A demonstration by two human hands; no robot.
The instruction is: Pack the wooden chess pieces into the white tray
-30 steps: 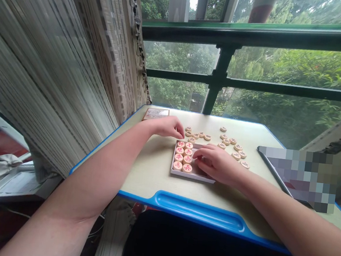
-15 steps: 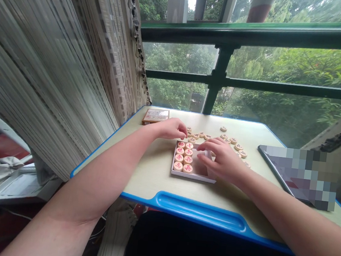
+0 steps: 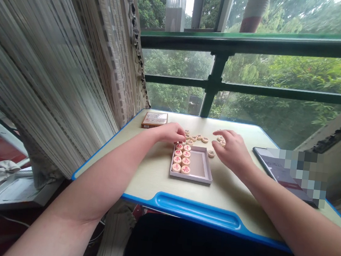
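A shallow grey tray point(image 3: 203, 178) lies on the pale desk, with several round wooden chess pieces point(image 3: 182, 159) in two columns along its left side. More loose pieces point(image 3: 198, 137) are scattered on the desk behind the tray. My left hand point(image 3: 170, 132) rests curled by the tray's far left corner, fingertips touching the loose pieces; what it holds is hidden. Beyond the tray's right side, my right hand point(image 3: 232, 150) hovers over the scattered pieces with its fingers spread.
A small brown box point(image 3: 154, 119) sits at the desk's far left corner. A dark tablet point(image 3: 279, 170) lies on the right. The desk point(image 3: 152, 175) has a blue rim with a groove at the front. A curtain hangs at the left, a green-framed window behind.
My right hand has lifted out of the tray and moved back and right over the loose pieces. The left hand has hardly moved. The view has tilted a little.
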